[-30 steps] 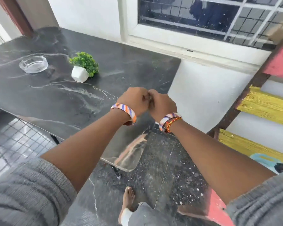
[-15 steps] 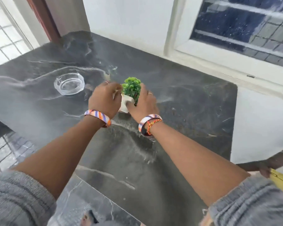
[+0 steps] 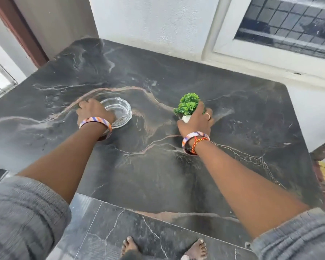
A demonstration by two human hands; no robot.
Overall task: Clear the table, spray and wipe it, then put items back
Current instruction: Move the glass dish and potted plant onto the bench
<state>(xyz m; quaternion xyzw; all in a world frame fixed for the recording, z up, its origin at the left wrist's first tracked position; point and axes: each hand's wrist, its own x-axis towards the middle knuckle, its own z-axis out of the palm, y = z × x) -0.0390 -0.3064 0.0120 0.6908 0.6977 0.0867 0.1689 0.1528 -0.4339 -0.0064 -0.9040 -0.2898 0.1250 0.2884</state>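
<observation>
Centrally on the dark marble table (image 3: 158, 184), the right hand (image 3: 195, 121) curls its fingers round the small potted plant (image 3: 188, 106); left of it, the left hand (image 3: 94, 111) grips the glass ashtray (image 3: 120, 109) rim.

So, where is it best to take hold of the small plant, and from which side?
Probably by the white pot, not the green leaves: the pot is firm and stands upright on the table. Come from the near right side, as the right hand does now, fingers round the pot.
</observation>
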